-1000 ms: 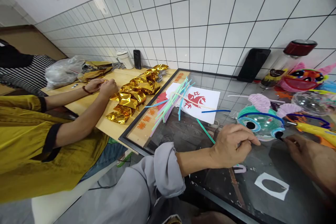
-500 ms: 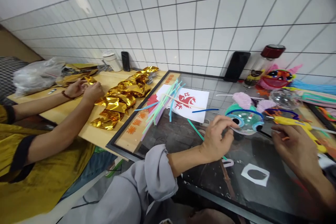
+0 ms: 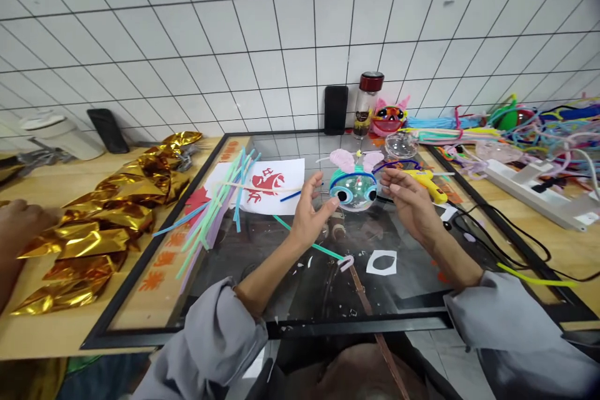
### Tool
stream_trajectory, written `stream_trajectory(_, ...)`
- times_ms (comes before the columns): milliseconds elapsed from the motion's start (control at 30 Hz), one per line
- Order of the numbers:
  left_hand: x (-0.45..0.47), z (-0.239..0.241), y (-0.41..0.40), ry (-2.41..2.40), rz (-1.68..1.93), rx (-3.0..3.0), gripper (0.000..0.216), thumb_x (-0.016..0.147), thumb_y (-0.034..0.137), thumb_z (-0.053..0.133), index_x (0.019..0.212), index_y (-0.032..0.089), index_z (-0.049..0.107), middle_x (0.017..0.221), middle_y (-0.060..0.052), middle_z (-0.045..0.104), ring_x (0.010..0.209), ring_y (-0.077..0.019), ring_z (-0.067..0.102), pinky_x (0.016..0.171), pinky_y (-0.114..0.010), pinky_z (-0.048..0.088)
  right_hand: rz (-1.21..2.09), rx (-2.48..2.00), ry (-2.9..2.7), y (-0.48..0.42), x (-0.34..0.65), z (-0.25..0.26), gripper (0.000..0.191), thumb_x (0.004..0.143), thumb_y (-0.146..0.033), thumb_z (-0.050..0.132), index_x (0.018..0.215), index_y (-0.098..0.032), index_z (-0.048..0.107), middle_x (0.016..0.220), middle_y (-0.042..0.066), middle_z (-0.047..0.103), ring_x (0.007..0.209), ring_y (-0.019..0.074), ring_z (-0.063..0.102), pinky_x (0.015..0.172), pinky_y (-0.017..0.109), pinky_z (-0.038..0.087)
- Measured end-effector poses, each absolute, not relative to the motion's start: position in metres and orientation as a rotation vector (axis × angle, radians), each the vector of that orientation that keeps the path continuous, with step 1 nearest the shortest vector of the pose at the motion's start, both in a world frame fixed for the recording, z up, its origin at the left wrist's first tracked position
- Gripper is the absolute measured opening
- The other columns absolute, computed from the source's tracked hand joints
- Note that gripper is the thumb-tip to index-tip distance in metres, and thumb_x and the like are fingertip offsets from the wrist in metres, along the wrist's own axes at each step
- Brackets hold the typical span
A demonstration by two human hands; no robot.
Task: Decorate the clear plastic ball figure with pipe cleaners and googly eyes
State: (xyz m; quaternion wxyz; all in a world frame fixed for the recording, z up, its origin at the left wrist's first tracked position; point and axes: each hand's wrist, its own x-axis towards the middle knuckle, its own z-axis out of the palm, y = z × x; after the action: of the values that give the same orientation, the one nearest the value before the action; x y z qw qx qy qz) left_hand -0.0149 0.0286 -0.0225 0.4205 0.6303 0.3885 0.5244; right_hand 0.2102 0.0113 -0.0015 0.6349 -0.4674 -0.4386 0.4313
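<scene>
Right hand [image 3: 410, 201] has come in beside the ball [image 3: 360, 186], across from the left hand [image 3: 309, 215], both with fingers wide, so the ball, towards the board's [image 3: 407, 287] back edge, looks let go.

My sleeves [image 3: 220, 331], plain grey; before me, the ball figure [image 3: 359, 201], transparent, its top [image 3: 359, 169] green, its ears [image 3: 343, 161] pale pink, its band [image 3: 351, 177] blue, its black-centred eyes [image 3: 342, 196] ringed in light blue. The glue gun [image 3: 429, 184] I see in yellow; the bundle of fuzzy stems [image 3: 225, 203] in pale green, blue and lilac; the paper sheet [image 3: 294, 170] in white, with a red motif [image 3: 266, 184]. The foil strip [image 3: 107, 220] shows glossy gold, both phones [image 3: 336, 110] black, the bottle lid [image 3: 372, 80] dark red, the second figure [image 3: 390, 117] mainly pink with orange. My bench [image 3: 28, 340] is pale wood-toned; the wall tiles [image 3: 253, 25] are white with a dark grid
</scene>
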Motion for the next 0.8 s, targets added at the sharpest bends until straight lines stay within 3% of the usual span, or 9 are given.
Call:
stream_trajectory(233,-0.024,-0.026,0.047,1.008,1.2,1.716,0.07,0.079,0.048,0.07,0.14,0.022,0.045,0.15,-0.014,0.046,0.14,-0.0321,0.043,0.114,-0.049,0.037,1.048,-1.09,-1.042,0.007,0.211,-0.003,0.055,0.06,-0.038,0.086,0.109,-0.028,0.064,0.117,0.006,0.067,0.12,0.0264,0.057,0.113,0.048,0.038)
stream_trajectory(533,-0.019,-0.03,0.055,0.964,1.168,1.773,0.082,0.075,0.052,0.074,0.143,0.02,0.042,0.149,-0.017,0.047,0.141,-0.0341,0.043,0.116,-0.054,0.033,1.037,-1.104,-1.141,0.01,0.211,-0.004,0.063,0.057,-0.043,0.089,0.112,-0.027,0.062,0.122,0.008,0.065,0.12,0.0282,0.057,0.106,0.049,0.044)
stream_trajectory(800,-0.019,-0.027,0.064,0.866,1.116,1.757,0.085,0.076,0.059,0.071,0.144,0.018,0.042,0.152,-0.019,0.044,0.142,-0.0356,0.04,0.117,-0.053,0.032,1.047,-1.092,-1.142,0.012,0.208,-0.004,0.057,0.062,-0.046,0.085,0.111,-0.028,0.062,0.121,0.008,0.066,0.119,0.0276,0.057,0.105,0.048,0.045)
